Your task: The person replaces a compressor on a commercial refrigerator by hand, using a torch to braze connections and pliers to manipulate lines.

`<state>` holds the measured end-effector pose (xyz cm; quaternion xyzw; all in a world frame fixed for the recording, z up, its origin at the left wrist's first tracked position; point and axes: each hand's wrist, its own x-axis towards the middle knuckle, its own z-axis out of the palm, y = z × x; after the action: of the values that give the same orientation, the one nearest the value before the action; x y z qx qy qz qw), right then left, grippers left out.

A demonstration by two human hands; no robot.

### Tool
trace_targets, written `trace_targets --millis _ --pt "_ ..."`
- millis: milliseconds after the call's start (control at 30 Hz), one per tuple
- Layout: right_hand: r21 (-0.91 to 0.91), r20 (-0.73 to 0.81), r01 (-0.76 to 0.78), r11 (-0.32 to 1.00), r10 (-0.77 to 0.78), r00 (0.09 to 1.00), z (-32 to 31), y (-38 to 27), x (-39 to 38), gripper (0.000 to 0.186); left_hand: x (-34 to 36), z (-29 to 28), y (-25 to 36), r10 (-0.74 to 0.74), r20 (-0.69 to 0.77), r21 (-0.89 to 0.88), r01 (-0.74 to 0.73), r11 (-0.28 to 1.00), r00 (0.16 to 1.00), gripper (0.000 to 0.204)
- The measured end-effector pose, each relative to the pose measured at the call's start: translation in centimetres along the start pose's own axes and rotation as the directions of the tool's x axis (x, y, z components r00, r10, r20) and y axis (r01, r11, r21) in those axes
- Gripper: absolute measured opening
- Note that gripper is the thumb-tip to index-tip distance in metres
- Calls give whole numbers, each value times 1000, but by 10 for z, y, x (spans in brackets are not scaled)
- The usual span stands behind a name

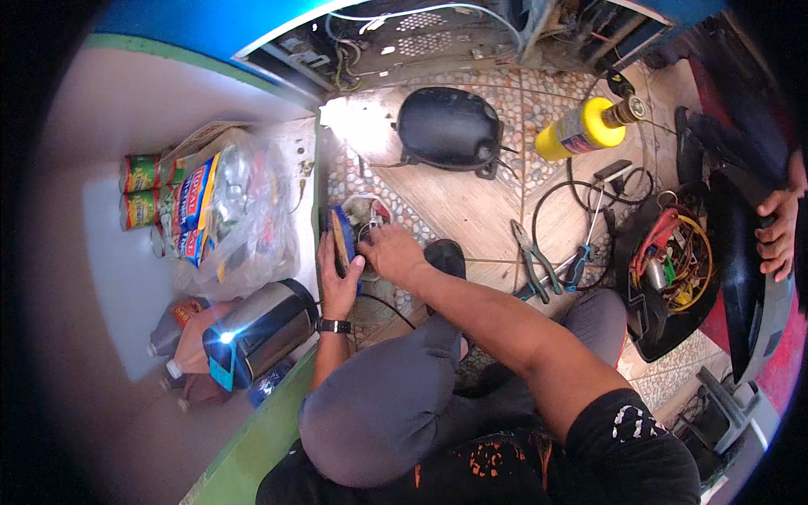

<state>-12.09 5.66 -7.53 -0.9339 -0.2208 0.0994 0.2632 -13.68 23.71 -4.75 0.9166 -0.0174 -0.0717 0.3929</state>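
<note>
My left hand (338, 284) grips a flat, blue-edged piece with a tan face (342, 238), thumb on the near side and fingers behind it. Just right of that piece, my right hand (394, 254) reaches across with its fingers curled at a small pale container (362, 207) holding small parts. Whatever those fingertips pinch is hidden. Beyond my hands, a black compressor (449, 126) rests on the tiled floor. Pliers (535, 259) with dark green handles lie to the right, beside a blue-handled screwdriver (579, 268).
A yellow gas cylinder (579, 133) and a black hose (539, 202) lie at right. Another person's hand (776, 234) touches the open black toolbox (648, 324) full of wires. Left stand a plastic bag (252, 227), cans (140, 192) and a steel appliance (273, 328). An open blue cabinet (194, 34) stands behind.
</note>
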Motion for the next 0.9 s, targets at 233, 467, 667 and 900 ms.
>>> trace_targets --millis 233,467,667,900 --pt "675 -244 -91 732 338 909 -29 4 -38 23 3 13 2 63 17 35 -64 997 998 87" --pt "973 229 -112 -200 862 452 -36 90 -161 47 -9 38 29 104 130 481 -154 863 986 104" --pt "948 -14 -281 151 900 436 -88 181 -161 34 8 35 57 273 -24 451 -233 861 962 79" --pt "923 -7 -348 166 910 415 -105 214 -115 18 115 53 182 622 -85 273 -582 766 779 55"
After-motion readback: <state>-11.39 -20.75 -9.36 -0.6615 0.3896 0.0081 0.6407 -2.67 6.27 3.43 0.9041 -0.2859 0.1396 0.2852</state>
